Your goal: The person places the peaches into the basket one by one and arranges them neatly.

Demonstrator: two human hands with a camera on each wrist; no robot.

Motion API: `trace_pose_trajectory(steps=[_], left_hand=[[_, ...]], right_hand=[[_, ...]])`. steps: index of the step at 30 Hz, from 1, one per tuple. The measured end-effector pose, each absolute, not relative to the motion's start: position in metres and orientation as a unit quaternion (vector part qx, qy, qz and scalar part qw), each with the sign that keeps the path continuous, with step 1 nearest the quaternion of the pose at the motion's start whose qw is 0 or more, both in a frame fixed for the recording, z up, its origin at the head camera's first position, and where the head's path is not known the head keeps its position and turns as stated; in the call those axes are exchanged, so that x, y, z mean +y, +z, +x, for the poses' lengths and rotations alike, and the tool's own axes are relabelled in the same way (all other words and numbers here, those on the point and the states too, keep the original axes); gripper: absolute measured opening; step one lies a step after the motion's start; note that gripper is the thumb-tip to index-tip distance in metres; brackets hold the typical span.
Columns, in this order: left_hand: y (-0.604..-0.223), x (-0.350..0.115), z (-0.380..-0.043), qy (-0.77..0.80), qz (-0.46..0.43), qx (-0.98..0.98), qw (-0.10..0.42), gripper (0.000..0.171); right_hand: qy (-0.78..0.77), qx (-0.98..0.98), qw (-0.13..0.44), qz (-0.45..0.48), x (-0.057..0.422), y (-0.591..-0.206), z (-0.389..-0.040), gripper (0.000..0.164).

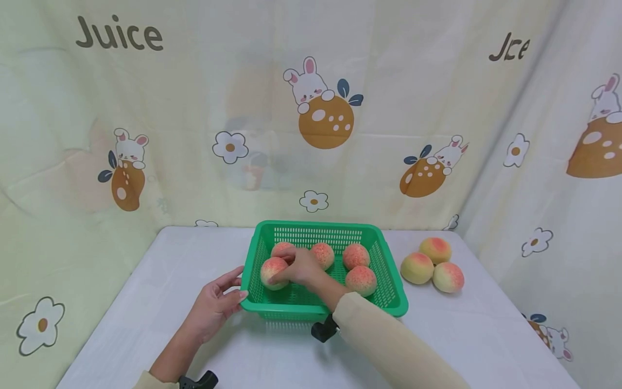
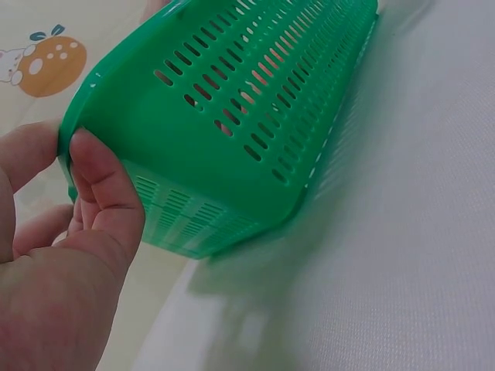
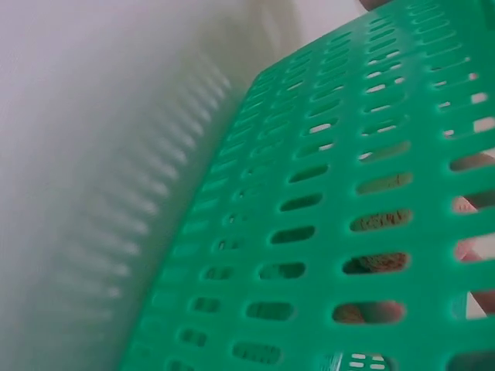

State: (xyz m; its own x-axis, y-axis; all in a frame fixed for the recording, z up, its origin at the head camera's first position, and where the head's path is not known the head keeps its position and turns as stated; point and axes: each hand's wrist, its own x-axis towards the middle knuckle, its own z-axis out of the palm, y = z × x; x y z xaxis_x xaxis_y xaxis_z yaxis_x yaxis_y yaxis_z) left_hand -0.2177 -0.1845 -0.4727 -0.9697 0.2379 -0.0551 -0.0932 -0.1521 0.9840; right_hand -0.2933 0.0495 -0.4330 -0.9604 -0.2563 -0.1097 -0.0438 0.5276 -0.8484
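Head view: holding the near-left peach [image 1: 272, 270] in the curled right hand [image 1: 305, 267], inside the green basket [image 1: 291, 308] on the bench [image 1: 160, 275]. Left wrist view: pinching the rim [image 2: 89, 100] with the left hand [image 2: 66, 286], maybe to stop sliding. Right wrist view: can't see the grip.

Head view: from above, forward and down; wrist views: close, facing green basket [image 1: 282, 308] all share.

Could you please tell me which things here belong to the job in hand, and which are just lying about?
In the job, it seems:
left hand, holding green basket
right hand
gripped peach
other peaches inside

Apparently just lying about:
three loose peaches, untouched on white table
patterned curtain, only backdrop
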Motion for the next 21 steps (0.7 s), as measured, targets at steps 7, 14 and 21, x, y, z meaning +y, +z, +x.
trace_pose_trajectory(steps=[7,14,21], left_hand=[[-0.4722,-0.1835,-0.2173,0.756,0.054,0.644,0.109,0.069],[-0.4725,-0.1834,-0.2169,0.756,0.051,0.643,0.111,0.07],[-0.4733,-0.1836,-0.2167,0.754,0.047,0.646,0.109,0.072]], right_hand=[[-0.456,0.881,0.097,-0.082,0.0458,-0.4367,-0.2922,0.066],[-0.448,0.886,0.098,-0.066,0.0452,-0.4375,-0.2906,0.058],[-0.448,0.887,0.091,-0.067,0.0451,-0.4387,-0.2915,0.056]])
